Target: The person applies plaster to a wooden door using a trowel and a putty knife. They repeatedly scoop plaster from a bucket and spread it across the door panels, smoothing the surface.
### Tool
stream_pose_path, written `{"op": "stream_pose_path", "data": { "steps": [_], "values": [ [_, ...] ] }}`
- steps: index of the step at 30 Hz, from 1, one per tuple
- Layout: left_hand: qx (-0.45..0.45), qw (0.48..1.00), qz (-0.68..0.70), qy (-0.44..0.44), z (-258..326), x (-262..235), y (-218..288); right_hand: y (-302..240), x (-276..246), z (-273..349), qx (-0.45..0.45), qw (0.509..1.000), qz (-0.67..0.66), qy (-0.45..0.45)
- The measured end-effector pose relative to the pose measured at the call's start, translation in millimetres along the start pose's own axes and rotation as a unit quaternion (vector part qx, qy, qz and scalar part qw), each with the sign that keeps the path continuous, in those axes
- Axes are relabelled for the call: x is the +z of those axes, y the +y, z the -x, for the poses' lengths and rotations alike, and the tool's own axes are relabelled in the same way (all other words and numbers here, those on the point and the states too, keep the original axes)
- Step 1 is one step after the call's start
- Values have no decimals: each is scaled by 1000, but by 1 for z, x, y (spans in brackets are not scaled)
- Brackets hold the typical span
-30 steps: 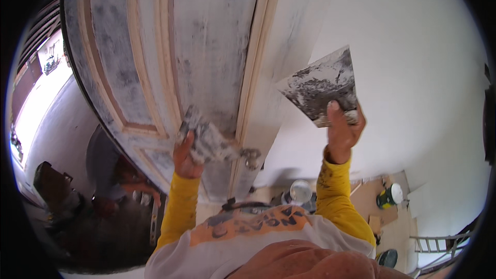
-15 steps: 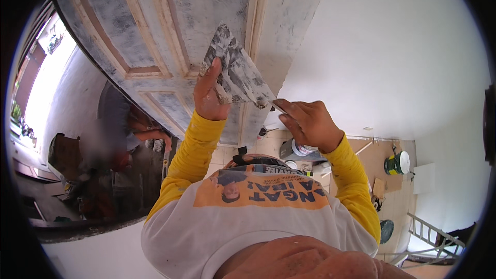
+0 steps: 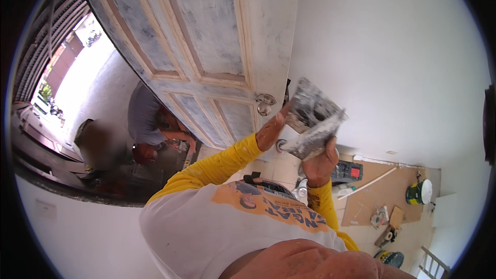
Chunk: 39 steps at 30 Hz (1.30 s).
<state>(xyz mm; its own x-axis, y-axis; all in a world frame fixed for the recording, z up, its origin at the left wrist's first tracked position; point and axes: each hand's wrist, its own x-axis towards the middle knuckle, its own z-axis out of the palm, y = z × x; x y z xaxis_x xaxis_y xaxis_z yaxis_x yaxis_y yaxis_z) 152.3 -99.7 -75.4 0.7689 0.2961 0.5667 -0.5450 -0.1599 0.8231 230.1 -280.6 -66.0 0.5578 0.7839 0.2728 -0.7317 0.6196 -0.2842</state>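
1. Indoors, a person in yellow sleeves (image 3: 217,165) holds two broad blades close together before a white wall (image 3: 392,72), just right of a panelled door (image 3: 279,31) and its knob (image 3: 264,107)

2. The left hand (image 3: 271,130) grips the upper blade (image 3: 313,107) at its left edge; its fingers pass behind the metal, so whether they are spread or pressed together cannot be told

3. The right hand (image 3: 319,168) pinches the lower blade (image 3: 310,143) from below, one digit lying up along its right side, the others largely out of sight

4. The step appears to be wiping one blade against the other; done well, it would call for a low, steady angle, with the edge laid flat across the full width and drawn in a single even stroke

5. Light pressure should gather the paste without flicking it, and fingertips are best kept back from the edges and corners

6. Both blades are flat and tilted, the pair appearing to meet toward the right; the upper one shows dark metal under streaks of pale paste (image 3: 306,89), while the lower one looks more evenly coated in mottled grey and white
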Motion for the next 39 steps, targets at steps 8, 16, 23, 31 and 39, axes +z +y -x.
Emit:
{"op": "stream_pose_path", "data": {
  "steps": [8, 16, 23, 31, 39],
  "values": [
    [317, 598, -708, 199, -221, -94, 113, -48, -26, 25, -114, 993, 13, 24],
    [313, 586, -724, 187, -287, -100, 139, -54, -29, 27, -95, 995, 21, -22],
    [299, 587, -724, 203, -301, -110, 127, -59, -20, 31, -83, 994, 75, -7],
    [281, 575, -734, 225, -304, -100, 126, -64, -14, 29, -91, 989, 106, 38],
    [271, 573, -757, 155, -249, -86, 104, -63, -19, 30, -119, 985, 120, 37]
  ]
}}
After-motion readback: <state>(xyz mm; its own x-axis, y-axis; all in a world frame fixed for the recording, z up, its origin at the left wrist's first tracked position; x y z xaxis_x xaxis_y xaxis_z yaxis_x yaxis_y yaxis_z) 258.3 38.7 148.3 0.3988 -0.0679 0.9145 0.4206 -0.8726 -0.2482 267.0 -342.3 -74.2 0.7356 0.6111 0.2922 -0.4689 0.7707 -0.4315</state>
